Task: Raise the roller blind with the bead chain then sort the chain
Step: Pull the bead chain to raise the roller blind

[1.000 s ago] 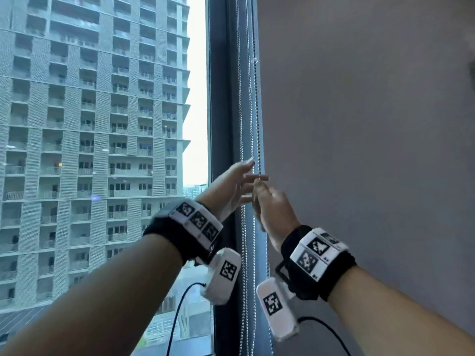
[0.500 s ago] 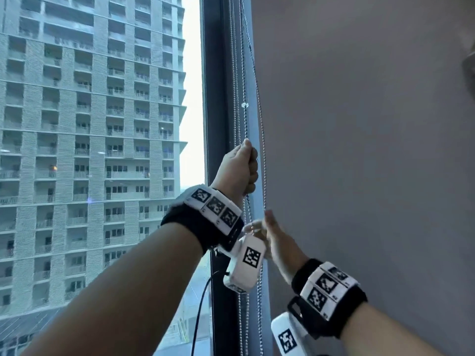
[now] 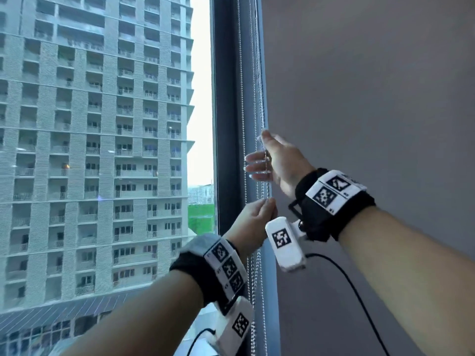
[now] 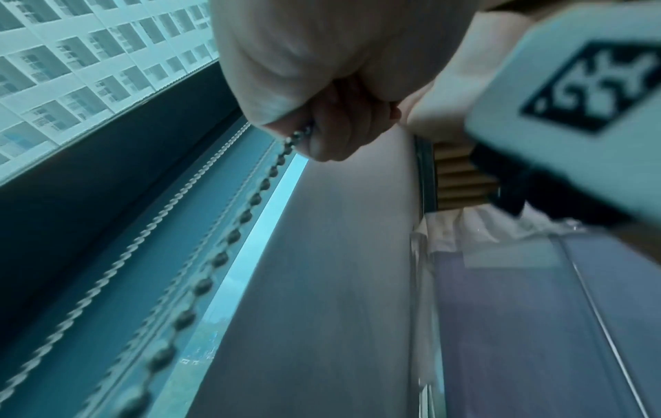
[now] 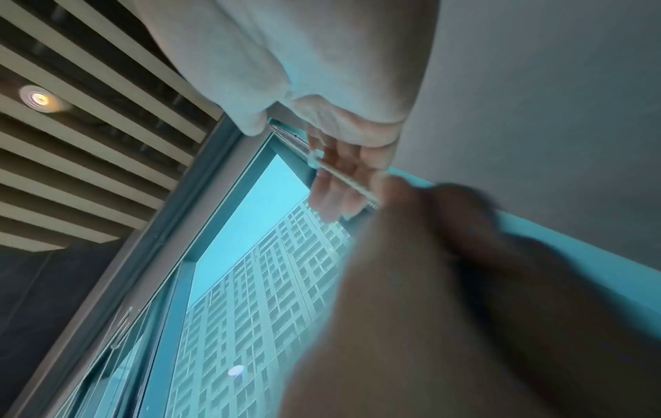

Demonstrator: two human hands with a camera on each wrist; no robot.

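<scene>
Metal bead chain [image 3: 257, 104] beside grey roller blind [image 3: 372, 98]: left hand [image 3: 253, 222] fisted round it low, right hand [image 3: 279, 160] above, fingers [image 3: 253, 167] loosely spread, chain across them.

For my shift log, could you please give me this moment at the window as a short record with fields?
Setting: window frame beside a grey roller blind
Left hand: lower, fist closed on the bead chain
Right hand: higher, fingers straight, chain across them
Grip: left only
Outside: tower block
</scene>
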